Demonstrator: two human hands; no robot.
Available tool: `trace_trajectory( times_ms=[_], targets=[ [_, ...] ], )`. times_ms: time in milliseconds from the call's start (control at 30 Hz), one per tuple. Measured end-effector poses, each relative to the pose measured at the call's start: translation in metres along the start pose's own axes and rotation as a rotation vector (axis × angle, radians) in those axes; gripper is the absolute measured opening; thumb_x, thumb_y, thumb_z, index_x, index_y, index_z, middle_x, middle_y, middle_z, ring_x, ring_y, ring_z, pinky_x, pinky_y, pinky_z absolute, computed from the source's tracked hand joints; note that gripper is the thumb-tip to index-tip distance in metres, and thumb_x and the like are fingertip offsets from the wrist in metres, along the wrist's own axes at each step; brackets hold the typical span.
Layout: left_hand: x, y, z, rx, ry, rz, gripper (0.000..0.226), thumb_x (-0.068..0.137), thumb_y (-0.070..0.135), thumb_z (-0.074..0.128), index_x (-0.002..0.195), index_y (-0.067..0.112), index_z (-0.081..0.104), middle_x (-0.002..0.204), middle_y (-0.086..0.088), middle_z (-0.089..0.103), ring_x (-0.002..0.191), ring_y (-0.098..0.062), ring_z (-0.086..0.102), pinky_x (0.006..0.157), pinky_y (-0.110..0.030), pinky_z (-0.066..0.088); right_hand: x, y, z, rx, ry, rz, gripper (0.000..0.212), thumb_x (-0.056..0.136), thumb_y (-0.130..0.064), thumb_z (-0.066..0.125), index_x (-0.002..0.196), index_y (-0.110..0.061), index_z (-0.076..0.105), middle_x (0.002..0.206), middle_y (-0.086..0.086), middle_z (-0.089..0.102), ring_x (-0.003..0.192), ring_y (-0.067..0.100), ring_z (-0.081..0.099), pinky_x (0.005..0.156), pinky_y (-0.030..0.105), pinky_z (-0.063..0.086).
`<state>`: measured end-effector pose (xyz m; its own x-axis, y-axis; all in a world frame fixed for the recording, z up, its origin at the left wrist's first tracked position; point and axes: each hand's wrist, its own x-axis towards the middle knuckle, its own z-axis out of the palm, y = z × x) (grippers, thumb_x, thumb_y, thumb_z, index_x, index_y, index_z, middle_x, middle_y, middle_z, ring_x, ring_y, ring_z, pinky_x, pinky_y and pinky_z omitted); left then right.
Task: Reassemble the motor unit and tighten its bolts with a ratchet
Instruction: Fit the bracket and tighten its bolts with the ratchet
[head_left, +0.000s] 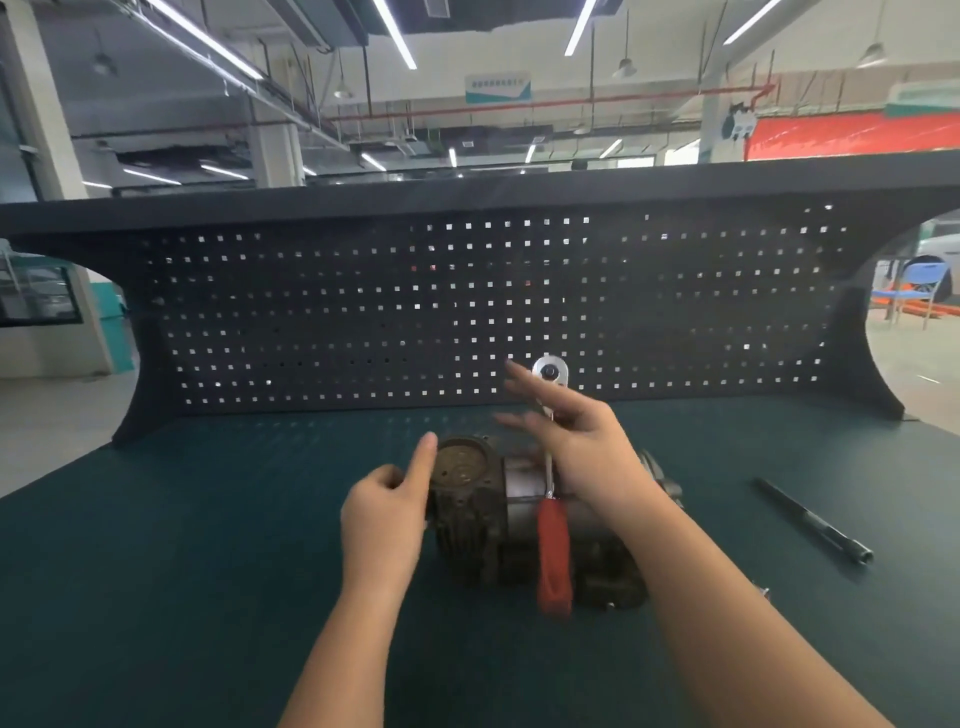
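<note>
The motor (524, 519) lies on its side on the green counter (182, 519), just in front of the person. The left hand (387, 512) rests against its round end plate, forefinger out, other fingers curled, pinching nothing. The right hand (582, 447) hovers above the motor, fingers spread; the ratchet (551, 499) hangs under it, red handle down, seemingly caught by the thumb, though blur hides that. A black rod (813, 521) lies well apart, to the right.

I can read no words anywhere; the hanging sign (497, 87) far off under the ceiling carries a line of characters, but they are too blurred for me
</note>
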<state>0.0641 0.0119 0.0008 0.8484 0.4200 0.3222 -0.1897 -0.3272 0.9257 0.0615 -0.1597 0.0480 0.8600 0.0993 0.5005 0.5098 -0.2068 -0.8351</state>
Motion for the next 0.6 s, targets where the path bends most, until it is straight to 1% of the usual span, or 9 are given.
trace_trajectory(
  times_ms=[67, 133, 200, 233, 300, 367, 433, 500, 600],
  targets=[
    [0.005, -0.006, 0.001, -0.018, -0.021, 0.008, 0.063, 0.088, 0.052, 0.058, 0.072, -0.009, 0.057, 0.062, -0.018, 0.058, 0.057, -0.022, 0.051, 0.057, -0.033, 0.036, 0.005, -0.008, -0.027, 0.260, 0.133, -0.022, 0.059, 0.098, 0.006, 0.041, 0.107, -0.047, 0.069, 0.120, -0.003, 0.066, 0.082, 0.016, 0.072, 0.054, 0.030, 0.056],
    [0.007, -0.008, 0.004, -0.100, 0.003, -0.019, 0.055, 0.091, 0.044, 0.058, 0.085, -0.011, 0.060, 0.077, -0.025, 0.062, 0.064, -0.021, 0.052, 0.059, -0.032, 0.037, 0.013, -0.010, -0.068, 0.301, 0.278, -0.015, 0.062, 0.095, 0.008, 0.041, 0.100, -0.046, 0.072, 0.103, 0.002, 0.067, 0.059, 0.010, 0.066, 0.039, 0.019, 0.040],
    [0.005, -0.010, 0.007, -0.172, 0.018, -0.064, 0.051, 0.091, 0.041, 0.058, 0.088, -0.010, 0.060, 0.075, -0.015, 0.060, 0.067, -0.017, 0.051, 0.059, -0.031, 0.037, 0.014, 0.000, -0.113, 0.196, 0.364, 0.099, 0.067, 0.093, 0.011, 0.040, 0.102, -0.049, 0.070, 0.086, 0.005, 0.056, 0.047, 0.007, 0.052, 0.036, 0.017, 0.032],
    [0.005, -0.011, 0.008, -0.203, 0.014, -0.090, 0.051, 0.091, 0.040, 0.059, 0.088, -0.010, 0.060, 0.075, -0.011, 0.058, 0.068, -0.017, 0.051, 0.059, -0.030, 0.037, 0.012, 0.011, -0.131, 0.076, 0.375, 0.202, 0.072, 0.091, 0.012, 0.038, 0.111, -0.052, 0.065, 0.084, 0.007, 0.052, 0.048, 0.009, 0.048, 0.036, 0.018, 0.031],
    [0.004, -0.011, 0.009, -0.270, 0.002, -0.133, 0.049, 0.090, 0.041, 0.061, 0.087, -0.008, 0.061, 0.078, -0.008, 0.056, 0.072, -0.017, 0.049, 0.062, -0.032, 0.036, 0.002, 0.038, -0.151, -0.210, 0.326, 0.426, 0.083, 0.089, 0.015, 0.035, 0.132, -0.055, 0.045, 0.096, 0.014, 0.053, 0.056, 0.020, 0.048, 0.036, 0.020, 0.034],
    [0.004, -0.012, 0.009, -0.321, -0.016, -0.158, 0.038, 0.088, 0.043, 0.062, 0.086, 0.005, 0.064, 0.080, -0.005, 0.055, 0.075, -0.018, 0.048, 0.067, -0.034, 0.035, -0.008, 0.068, -0.154, -0.337, 0.230, 0.590, 0.092, 0.087, 0.017, 0.037, 0.145, -0.053, 0.023, 0.115, 0.018, 0.049, 0.062, 0.027, 0.050, 0.039, 0.025, 0.038],
    [0.003, -0.012, 0.008, -0.334, -0.015, -0.164, 0.030, 0.087, 0.044, 0.062, 0.087, 0.014, 0.063, 0.081, -0.004, 0.055, 0.076, -0.017, 0.048, 0.068, -0.035, 0.036, -0.012, 0.088, -0.147, -0.367, 0.155, 0.725, 0.095, 0.087, 0.018, 0.039, 0.152, -0.043, 0.004, 0.111, 0.020, 0.055, 0.056, 0.028, 0.054, 0.042, 0.028, 0.040],
    [0.003, -0.012, 0.009, -0.322, -0.005, -0.153, 0.030, 0.087, 0.043, 0.061, 0.085, 0.014, 0.062, 0.081, -0.004, 0.054, 0.074, -0.017, 0.047, 0.066, -0.034, 0.036, -0.009, 0.096, -0.136, -0.377, 0.138, 0.769, 0.089, 0.091, 0.012, 0.037, 0.153, -0.032, -0.009, 0.094, 0.027, 0.063, 0.051, 0.031, 0.062, 0.043, 0.031, 0.048],
    [0.003, -0.013, 0.010, -0.304, 0.019, -0.136, 0.046, 0.089, 0.041, 0.060, 0.085, -0.006, 0.061, 0.078, -0.005, 0.053, 0.071, -0.017, 0.046, 0.063, -0.033, 0.034, 0.000, 0.098, -0.114, -0.386, 0.134, 0.745, 0.085, 0.092, 0.010, 0.039, 0.154, -0.022, -0.009, 0.108, 0.032, 0.057, 0.062, 0.039, 0.066, 0.053, 0.042, 0.056]
  ],
)
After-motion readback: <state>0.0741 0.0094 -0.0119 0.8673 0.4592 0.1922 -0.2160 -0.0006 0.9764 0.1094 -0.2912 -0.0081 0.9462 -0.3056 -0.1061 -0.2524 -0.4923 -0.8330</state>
